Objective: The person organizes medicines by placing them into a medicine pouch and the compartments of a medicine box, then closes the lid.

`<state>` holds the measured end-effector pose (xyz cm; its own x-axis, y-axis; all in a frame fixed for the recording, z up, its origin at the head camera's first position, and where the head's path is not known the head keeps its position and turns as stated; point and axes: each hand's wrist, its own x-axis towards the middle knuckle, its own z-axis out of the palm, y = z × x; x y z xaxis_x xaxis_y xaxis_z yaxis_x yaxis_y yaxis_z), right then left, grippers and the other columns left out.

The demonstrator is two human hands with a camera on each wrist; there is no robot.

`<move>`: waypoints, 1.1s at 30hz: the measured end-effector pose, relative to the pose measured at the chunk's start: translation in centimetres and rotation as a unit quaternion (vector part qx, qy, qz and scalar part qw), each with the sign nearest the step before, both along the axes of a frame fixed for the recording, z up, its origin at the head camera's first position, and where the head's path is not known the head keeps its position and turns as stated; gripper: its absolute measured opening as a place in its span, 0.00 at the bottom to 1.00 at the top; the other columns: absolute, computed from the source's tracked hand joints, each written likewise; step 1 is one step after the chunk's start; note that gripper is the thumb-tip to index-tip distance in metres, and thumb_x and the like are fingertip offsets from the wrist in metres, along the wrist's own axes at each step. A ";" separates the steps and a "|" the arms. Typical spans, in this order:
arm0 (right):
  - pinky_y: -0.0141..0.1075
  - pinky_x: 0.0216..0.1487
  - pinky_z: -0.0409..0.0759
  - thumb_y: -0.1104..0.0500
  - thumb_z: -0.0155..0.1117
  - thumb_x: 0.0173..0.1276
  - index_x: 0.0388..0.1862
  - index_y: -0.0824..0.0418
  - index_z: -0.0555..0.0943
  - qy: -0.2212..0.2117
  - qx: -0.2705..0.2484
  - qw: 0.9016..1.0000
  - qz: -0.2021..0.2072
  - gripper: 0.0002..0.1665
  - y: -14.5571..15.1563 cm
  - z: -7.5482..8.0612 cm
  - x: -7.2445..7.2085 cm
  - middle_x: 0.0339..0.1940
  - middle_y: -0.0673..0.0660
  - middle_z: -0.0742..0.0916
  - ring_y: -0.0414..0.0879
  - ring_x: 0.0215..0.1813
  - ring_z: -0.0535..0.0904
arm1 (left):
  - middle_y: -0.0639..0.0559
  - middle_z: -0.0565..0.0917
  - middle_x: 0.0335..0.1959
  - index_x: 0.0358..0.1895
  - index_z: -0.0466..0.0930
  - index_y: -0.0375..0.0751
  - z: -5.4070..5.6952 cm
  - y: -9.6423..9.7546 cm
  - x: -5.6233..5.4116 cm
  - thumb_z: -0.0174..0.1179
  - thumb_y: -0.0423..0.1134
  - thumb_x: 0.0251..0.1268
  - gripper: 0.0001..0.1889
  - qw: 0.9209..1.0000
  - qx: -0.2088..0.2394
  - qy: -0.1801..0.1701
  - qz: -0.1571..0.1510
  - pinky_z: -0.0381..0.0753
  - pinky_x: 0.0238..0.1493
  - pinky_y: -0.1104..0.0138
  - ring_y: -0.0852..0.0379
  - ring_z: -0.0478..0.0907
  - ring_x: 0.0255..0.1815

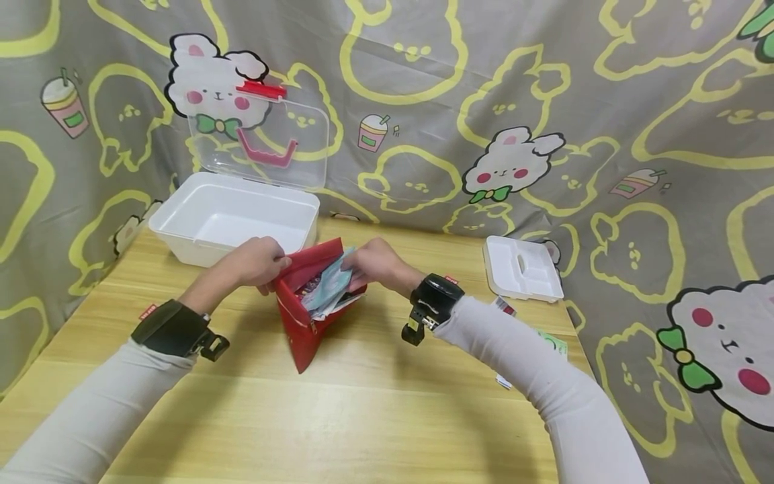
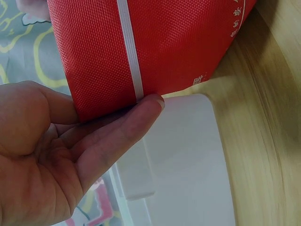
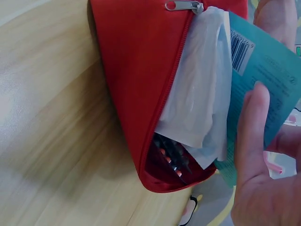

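Head view: your left hand (image 1: 256, 262) pinches the edge of a red zippered pouch (image 1: 305, 343), which you hold over the wooden table (image 1: 363, 423), in front of a white storage box (image 1: 184, 249). Your right hand (image 1: 377, 262) is at the pouch's open mouth, fingers gripping a teal packet (image 1: 331, 286); other pale packets and a patterned, hard-to-read item show inside. The box stands open, its inner floor in view and its clear lid (image 1: 211, 148) raised behind it, with a pink handle (image 1: 266, 151) and a red latch (image 1: 261, 90). To your right lies a white compartment tray (image 1: 504, 262) with a raised divided section; small printed items, partly covered by your right sleeve (image 1: 514, 343), lie nearer you.

Left wrist view: your thumb and fingers close on the pouch's edge, beside a white strip (image 2: 129, 44) running across the red fabric. The box's white wall shows beyond your fingertips.

Right wrist view: your thumb lies on the barcoded teal packet, fingers behind it. White wrapped packets (image 3: 200, 89) sit beside it in the pouch, below the silver zipper pull (image 3: 183, 5); a dark item (image 3: 169, 153) deeper inside is unclear.
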<state>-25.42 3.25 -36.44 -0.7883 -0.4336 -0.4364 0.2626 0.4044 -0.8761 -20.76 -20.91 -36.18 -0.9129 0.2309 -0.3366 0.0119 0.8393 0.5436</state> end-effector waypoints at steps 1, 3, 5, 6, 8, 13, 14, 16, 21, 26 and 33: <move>0.33 0.31 0.88 0.65 0.66 0.67 0.37 0.72 0.83 0.001 0.004 1.000 0.001 0.08 -0.1 0.0 0.0 0.25 0.59 0.88 0.43 0.20 0.85 | 0.42 0.85 0.26 0.49 0.81 0.21 0.0 0.0 0.0 0.49 0.35 0.79 0.17 1.000 0.001 0.000 0.000 0.88 0.30 0.62 0.55 0.85 0.22; 0.34 0.33 0.89 0.65 0.66 0.68 0.40 0.73 0.83 0.002 0.013 1.000 0.004 0.10 -0.4 0.1 0.1 0.27 0.59 0.88 0.43 0.21 0.85 | 0.42 0.85 0.26 0.49 0.81 0.21 0.0 0.0 0.0 0.49 0.35 0.79 0.17 1.000 0.002 0.000 0.001 0.89 0.31 0.62 0.55 0.85 0.22; 0.39 0.39 0.90 0.65 0.65 0.69 0.42 0.74 0.83 0.005 0.020 1.000 0.005 0.10 -0.8 0.1 0.2 0.28 0.60 0.88 0.44 0.22 0.86 | 0.42 0.85 0.26 0.49 0.81 0.21 0.0 0.0 0.1 0.49 0.35 0.79 0.17 1.000 0.003 0.001 0.001 0.89 0.30 0.62 0.55 0.85 0.22; 0.42 0.43 0.90 0.66 0.65 0.69 0.43 0.75 0.83 0.007 0.023 1.000 0.005 0.11 -1.0 0.1 0.3 0.29 0.61 0.88 0.44 0.22 0.86 | 0.42 0.85 0.26 0.49 0.81 0.21 0.0 0.0 0.1 0.49 0.35 0.79 0.17 1.000 0.003 0.002 0.002 0.89 0.30 0.62 0.55 0.85 0.22; 0.47 0.49 0.88 0.67 0.65 0.70 0.43 0.76 0.83 0.010 0.023 1.000 0.002 0.11 -1.3 0.0 0.4 0.30 0.62 0.89 0.44 0.22 0.86 | 0.42 0.85 0.26 0.49 0.81 0.21 0.1 0.1 0.1 0.50 0.35 0.79 0.16 1.000 0.005 0.002 0.002 0.89 0.31 0.62 0.55 0.85 0.22; 0.49 0.49 0.88 0.67 0.65 0.70 0.35 0.71 0.82 0.023 0.026 0.999 -0.007 0.06 -1.8 -0.4 1.0 0.30 0.61 0.88 0.45 0.22 0.85 | 0.41 0.86 0.28 0.51 0.80 0.21 0.2 0.2 0.2 0.50 0.35 0.79 0.17 1.000 0.004 -0.002 0.003 0.89 0.31 0.63 0.55 0.85 0.23; 0.47 0.47 0.89 0.66 0.65 0.71 0.32 0.69 0.81 0.025 0.028 0.999 -0.005 0.07 -1.9 -0.4 1.2 0.30 0.60 0.87 0.44 0.21 0.85 | 0.41 0.86 0.28 0.51 0.80 0.21 0.2 0.2 0.2 0.50 0.35 0.79 0.17 1.000 0.004 -0.003 0.003 0.89 0.31 0.63 0.55 0.85 0.23; 0.44 0.43 0.90 0.65 0.65 0.71 0.28 0.66 0.78 0.033 0.035 0.999 0.003 0.11 -2.0 -0.6 1.4 0.29 0.58 0.86 0.43 0.21 0.85 | 0.41 0.86 0.28 0.52 0.79 0.21 0.2 0.2 0.2 0.51 0.35 0.79 0.17 1.000 0.004 -0.005 0.003 0.89 0.32 0.63 0.56 0.86 0.23; 0.42 0.37 0.90 0.65 0.65 0.71 0.24 0.63 0.74 0.075 0.041 0.996 0.003 0.15 -2.4 -0.8 1.6 0.26 0.59 0.86 0.43 0.19 0.85 | 0.41 0.86 0.29 0.51 0.79 0.21 0.3 0.1 0.3 0.52 0.35 0.78 0.16 1.000 0.012 -0.005 -0.001 0.89 0.32 0.63 0.55 0.86 0.23; 0.41 0.30 0.89 0.65 0.65 0.70 0.22 0.62 0.75 0.156 0.079 0.985 0.000 0.16 -2.5 -0.6 1.5 0.24 0.59 0.86 0.44 0.16 0.85 | 0.40 0.86 0.30 0.51 0.79 0.20 0.4 0.0 0.3 0.53 0.35 0.77 0.16 1.000 0.014 0.001 -0.004 0.89 0.32 0.63 0.55 0.86 0.23; 0.46 0.33 0.89 0.64 0.65 0.71 0.25 0.64 0.77 0.198 0.130 0.971 0.011 0.13 -2.9 -0.5 1.8 0.25 0.57 0.85 0.43 0.17 0.85 | 0.39 0.87 0.31 0.51 0.79 0.20 0.5 0.1 0.4 0.53 0.34 0.77 0.15 1.000 0.016 0.004 -0.007 0.89 0.33 0.62 0.54 0.87 0.23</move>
